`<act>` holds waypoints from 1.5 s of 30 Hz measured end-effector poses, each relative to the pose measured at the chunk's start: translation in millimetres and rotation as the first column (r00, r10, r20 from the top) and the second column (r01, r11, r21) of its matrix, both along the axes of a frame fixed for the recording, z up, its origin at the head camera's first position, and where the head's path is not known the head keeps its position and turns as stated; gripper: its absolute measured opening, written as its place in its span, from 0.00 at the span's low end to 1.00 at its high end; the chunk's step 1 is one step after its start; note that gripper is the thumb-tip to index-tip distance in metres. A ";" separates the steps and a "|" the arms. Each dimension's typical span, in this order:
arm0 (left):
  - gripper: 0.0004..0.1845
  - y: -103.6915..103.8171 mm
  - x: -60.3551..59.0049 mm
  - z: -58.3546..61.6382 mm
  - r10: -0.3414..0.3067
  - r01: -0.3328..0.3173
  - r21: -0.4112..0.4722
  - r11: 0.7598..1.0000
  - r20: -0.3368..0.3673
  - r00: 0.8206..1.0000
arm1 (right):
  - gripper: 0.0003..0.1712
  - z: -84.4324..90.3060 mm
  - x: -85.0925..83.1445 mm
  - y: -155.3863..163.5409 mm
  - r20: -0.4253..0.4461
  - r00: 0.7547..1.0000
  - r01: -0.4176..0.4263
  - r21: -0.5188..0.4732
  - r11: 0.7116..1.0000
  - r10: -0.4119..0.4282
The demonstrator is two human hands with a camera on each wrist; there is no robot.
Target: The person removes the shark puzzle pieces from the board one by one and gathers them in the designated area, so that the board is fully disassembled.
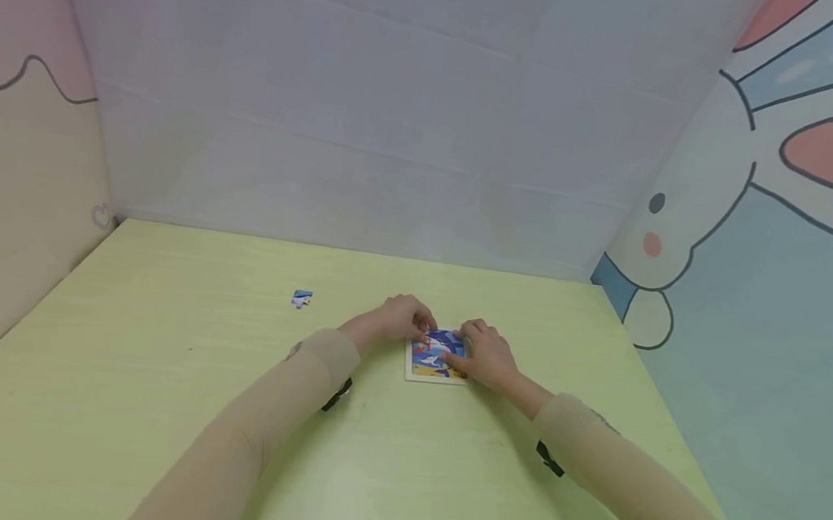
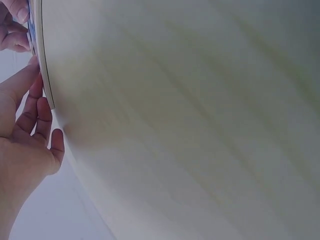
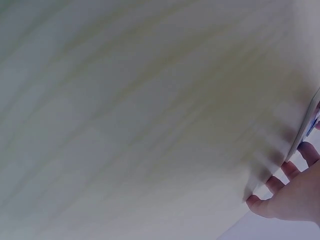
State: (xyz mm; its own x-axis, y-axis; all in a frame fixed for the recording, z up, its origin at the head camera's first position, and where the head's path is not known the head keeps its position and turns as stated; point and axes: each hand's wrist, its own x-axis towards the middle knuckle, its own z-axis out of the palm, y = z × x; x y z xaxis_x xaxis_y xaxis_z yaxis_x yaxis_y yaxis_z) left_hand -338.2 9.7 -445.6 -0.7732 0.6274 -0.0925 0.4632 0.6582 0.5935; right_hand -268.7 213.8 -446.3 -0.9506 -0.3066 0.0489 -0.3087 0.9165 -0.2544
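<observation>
A small jigsaw puzzle (image 1: 435, 359) with a blue, white and orange picture lies in a white frame on the yellow-green table (image 1: 155, 403). My left hand (image 1: 412, 319) rests at its far left corner, fingertips touching the edge; the left wrist view shows those straight fingers (image 2: 35, 107) against the board's rim (image 2: 46, 75). My right hand (image 1: 474, 348) lies on the puzzle's right side, fingers pressing on the pieces. In the right wrist view its fingers (image 3: 280, 187) sit beside the board's edge (image 3: 306, 127). One loose blue piece (image 1: 302, 298) lies apart to the left.
Pale panels wall the table at the back (image 1: 368, 126) and left, and a cartoon rabbit panel (image 1: 756, 238) closes the right side. Both beige sleeves (image 1: 264, 427) reach in from the near edge.
</observation>
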 end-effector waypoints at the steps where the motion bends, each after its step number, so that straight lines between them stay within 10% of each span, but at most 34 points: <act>1: 0.12 -0.3 -0.4 0.0 -0.003 0.003 -0.005 1.000 0.003 1.000 | 0.31 -0.2 0.0 0.0 -0.002 1.000 0.000 0.000 1.000 0.000; 45: 0.09 -9.5 2.5 10.7 -0.038 0.037 -0.036 0.999 -0.021 0.999 | 0.32 2.2 1.7 1.9 0.009 1.000 0.004 -0.009 1.000 -0.004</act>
